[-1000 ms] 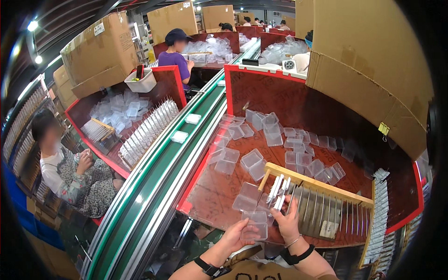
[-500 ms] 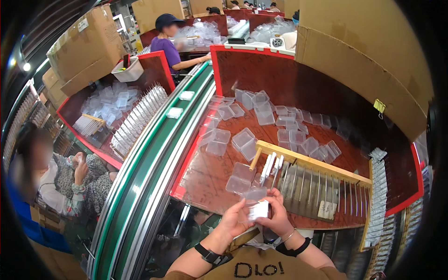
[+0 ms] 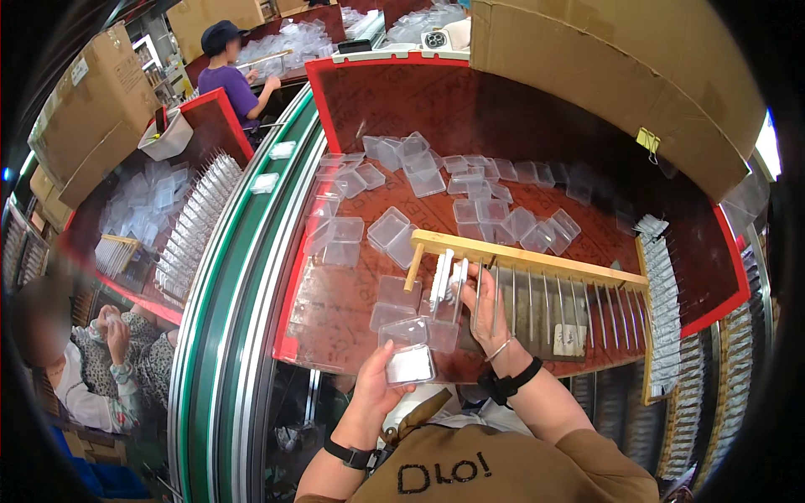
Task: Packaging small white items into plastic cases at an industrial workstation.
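In my left hand [image 3: 379,379] is an open clear plastic box [image 3: 411,345], its lid raised, with a flat white piece [image 3: 409,365] inside. My right hand [image 3: 490,314] is up at the wooden rack [image 3: 528,260], its thumb and fingertips closed around small white pieces [image 3: 459,277] on a metal rod. Another stack of white pieces [image 3: 441,275] sits on the rod to its left. Several thin metal rods stretch from the rack's bar toward me, partly in front of my right fingers. Just beyond my left hand lie more clear boxes [image 3: 396,302].
Many clear boxes [image 3: 419,168] are scattered over the red-brown table [image 3: 327,293]. A loaded rack of white pieces [image 3: 662,310] stands at right. Left of the table runs a green conveyor [image 3: 222,310] carrying two boxes. Two people work beyond it. Cardboard [image 3: 604,101] rises behind the table.
My right hand has left the box and moved up to the white pieces on the rack. My left hand keeps the box, now lower and further left. The view has shifted right.
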The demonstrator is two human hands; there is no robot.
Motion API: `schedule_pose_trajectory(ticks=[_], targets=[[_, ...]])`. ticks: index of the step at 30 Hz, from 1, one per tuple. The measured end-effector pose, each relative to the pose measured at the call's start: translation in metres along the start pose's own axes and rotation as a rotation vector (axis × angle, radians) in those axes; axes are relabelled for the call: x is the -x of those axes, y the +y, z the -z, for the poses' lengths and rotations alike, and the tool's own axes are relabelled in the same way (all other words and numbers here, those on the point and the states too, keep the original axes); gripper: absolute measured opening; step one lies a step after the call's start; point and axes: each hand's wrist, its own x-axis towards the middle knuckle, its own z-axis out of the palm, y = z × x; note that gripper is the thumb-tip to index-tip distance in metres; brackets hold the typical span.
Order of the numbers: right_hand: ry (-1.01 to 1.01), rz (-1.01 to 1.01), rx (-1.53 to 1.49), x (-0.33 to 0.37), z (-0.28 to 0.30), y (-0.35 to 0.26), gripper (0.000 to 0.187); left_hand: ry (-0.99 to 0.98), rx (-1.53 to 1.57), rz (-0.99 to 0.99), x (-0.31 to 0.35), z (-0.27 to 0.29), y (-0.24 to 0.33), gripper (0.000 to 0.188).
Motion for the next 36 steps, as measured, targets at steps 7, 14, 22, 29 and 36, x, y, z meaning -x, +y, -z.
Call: schedule_pose_trajectory(ticks=[7,14,22,29,36], targets=[[0.068,0.245,0.318,0.028,-0.007,0.003,0.035,0.037,-0.085,-0.13,0.006,-0.001,-0.004,0.034],[-0.355,0.495,0.769,0.093,-0.028,-0.036,0.044,0.099,-0.259,-0.2,0.006,-0.003,-0.02,0.036],[-0.565,0.694,1.114,0.091,-0.034,-0.026,0.044,-0.065,-0.229,-0.21,0.009,-0.005,-0.027,0.052],[-0.361,0.5,1.047,0.107,-0.055,-0.025,0.073,0.042,-0.209,-0.337,0.025,0.0,-0.032,0.046],[-0.575,0.363,0.52,0.106,-0.093,-0.018,0.048,0.31,-0.018,-0.239,0.021,0.047,-0.009,0.073]])
